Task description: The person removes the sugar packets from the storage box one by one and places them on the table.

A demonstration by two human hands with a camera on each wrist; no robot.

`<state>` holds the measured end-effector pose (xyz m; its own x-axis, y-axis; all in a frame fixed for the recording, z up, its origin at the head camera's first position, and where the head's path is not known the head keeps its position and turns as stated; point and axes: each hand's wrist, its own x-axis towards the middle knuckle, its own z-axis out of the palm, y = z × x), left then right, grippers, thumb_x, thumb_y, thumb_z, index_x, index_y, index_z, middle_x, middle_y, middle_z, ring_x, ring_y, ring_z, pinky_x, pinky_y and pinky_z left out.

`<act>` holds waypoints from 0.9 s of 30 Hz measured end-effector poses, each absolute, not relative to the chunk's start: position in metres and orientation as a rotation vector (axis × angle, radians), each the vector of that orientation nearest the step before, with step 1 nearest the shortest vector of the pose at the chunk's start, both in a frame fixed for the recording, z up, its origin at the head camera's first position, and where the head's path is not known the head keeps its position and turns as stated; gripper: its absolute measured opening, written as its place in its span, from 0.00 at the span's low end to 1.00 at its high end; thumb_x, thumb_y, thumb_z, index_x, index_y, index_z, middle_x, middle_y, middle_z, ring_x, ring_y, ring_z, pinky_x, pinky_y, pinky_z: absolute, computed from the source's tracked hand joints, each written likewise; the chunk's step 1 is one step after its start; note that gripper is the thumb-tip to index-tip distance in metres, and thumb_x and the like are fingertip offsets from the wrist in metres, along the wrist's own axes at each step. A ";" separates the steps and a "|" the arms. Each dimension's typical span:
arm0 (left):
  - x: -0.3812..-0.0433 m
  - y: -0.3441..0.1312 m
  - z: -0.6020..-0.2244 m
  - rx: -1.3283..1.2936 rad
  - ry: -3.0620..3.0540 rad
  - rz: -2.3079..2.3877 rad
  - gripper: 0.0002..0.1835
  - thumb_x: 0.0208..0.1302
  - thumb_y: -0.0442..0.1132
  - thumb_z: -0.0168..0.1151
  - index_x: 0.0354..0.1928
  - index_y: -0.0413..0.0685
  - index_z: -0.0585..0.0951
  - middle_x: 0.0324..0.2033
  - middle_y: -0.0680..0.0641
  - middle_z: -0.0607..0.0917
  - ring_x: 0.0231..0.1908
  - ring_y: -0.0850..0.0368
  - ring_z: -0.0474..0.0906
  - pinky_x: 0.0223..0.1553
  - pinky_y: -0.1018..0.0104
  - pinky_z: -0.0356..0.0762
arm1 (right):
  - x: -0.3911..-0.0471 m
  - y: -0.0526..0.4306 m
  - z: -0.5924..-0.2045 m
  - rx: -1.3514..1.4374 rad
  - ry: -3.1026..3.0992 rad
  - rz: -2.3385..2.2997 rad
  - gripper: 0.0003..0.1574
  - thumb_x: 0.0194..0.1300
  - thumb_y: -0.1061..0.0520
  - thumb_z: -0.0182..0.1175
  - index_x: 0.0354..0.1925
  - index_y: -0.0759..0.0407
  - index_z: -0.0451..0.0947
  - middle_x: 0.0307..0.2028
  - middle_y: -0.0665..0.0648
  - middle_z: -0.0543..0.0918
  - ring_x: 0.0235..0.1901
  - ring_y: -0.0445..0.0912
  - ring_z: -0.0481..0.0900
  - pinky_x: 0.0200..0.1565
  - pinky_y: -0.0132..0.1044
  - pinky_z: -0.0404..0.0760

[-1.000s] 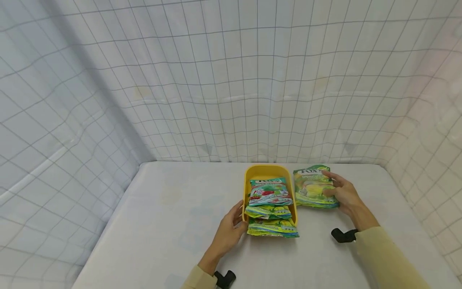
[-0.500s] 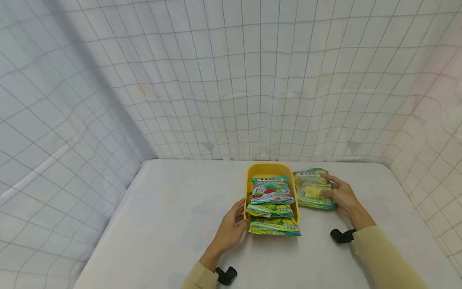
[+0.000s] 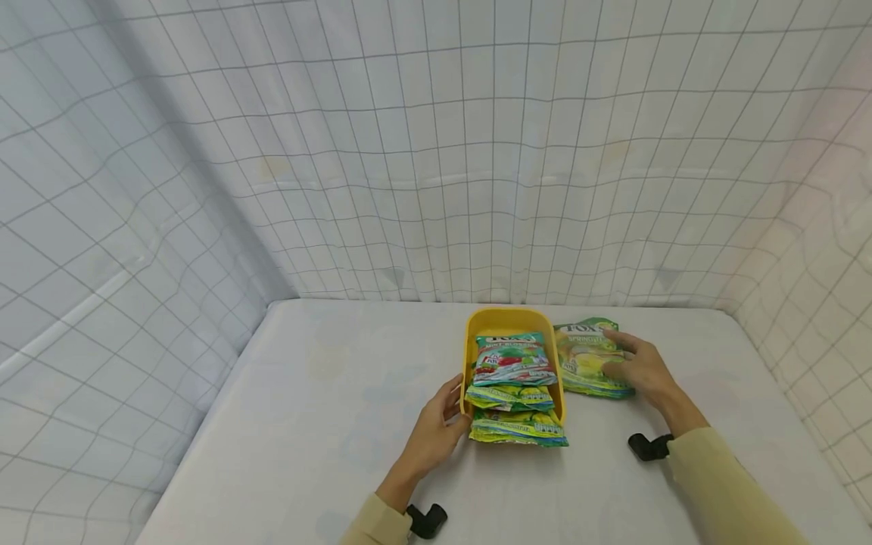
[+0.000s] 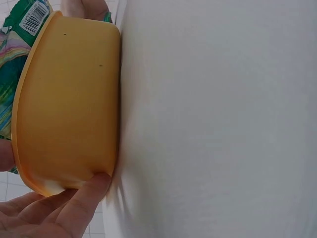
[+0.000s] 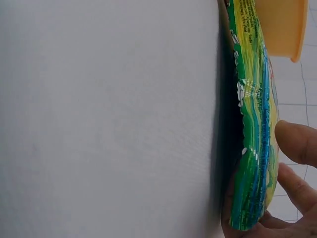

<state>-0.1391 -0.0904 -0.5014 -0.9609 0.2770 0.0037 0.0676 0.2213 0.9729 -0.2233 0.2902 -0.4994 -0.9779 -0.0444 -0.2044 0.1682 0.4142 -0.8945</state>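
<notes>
My left hand (image 3: 434, 433) grips the front left corner of a yellow plastic tub (image 3: 504, 321). In the left wrist view its fingers press the outer wall (image 4: 69, 99) and the thumb lies at the rim. Inside the tub lies a teal Fox's candy bag (image 3: 515, 362), above yellow-green candy bags (image 3: 518, 433) that reach over the front rim. To the tub's right, a green-yellow Fox's candy bag (image 3: 584, 360) lies nearly flat on the table. My right hand (image 3: 646, 374) holds this bag's right edge, thumb and index finger on top, other fingers low at its edge.
A white cloth covers the table (image 3: 327, 424). White walls with a dark grid (image 3: 436, 197) rise at the back and both sides. A black wrist device (image 3: 427, 521) sits at the left sleeve, another black wrist device (image 3: 650, 446) at the right one.
The right-hand bag has come down flatter onto the table and slightly nearer me. My left hand keeps its hold on the tub, and the view has shifted slightly.
</notes>
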 end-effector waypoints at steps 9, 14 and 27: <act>-0.139 -0.091 -0.504 0.340 2.350 1.801 0.36 0.73 0.32 0.56 0.79 0.43 0.57 0.72 0.36 0.67 0.66 0.39 0.71 0.64 0.46 0.72 | -0.213 0.284 -0.497 0.124 2.626 -1.424 0.50 0.68 0.54 0.64 0.79 0.66 0.52 0.73 0.79 0.55 0.70 0.74 0.55 0.65 0.70 0.61; -0.138 -0.090 -0.505 0.340 2.373 1.780 0.35 0.73 0.32 0.55 0.79 0.43 0.57 0.72 0.36 0.68 0.66 0.39 0.71 0.63 0.47 0.73 | -0.208 0.285 -0.497 0.131 2.645 -1.415 0.53 0.69 0.52 0.65 0.79 0.68 0.49 0.74 0.79 0.52 0.70 0.75 0.56 0.63 0.69 0.65; -0.139 -0.090 -0.505 0.346 2.376 1.784 0.36 0.73 0.33 0.55 0.79 0.43 0.57 0.72 0.37 0.69 0.65 0.40 0.72 0.62 0.47 0.73 | -0.197 0.286 -0.474 0.139 2.705 -1.448 0.59 0.70 0.43 0.63 0.80 0.67 0.42 0.75 0.75 0.53 0.67 0.72 0.62 0.55 0.65 0.75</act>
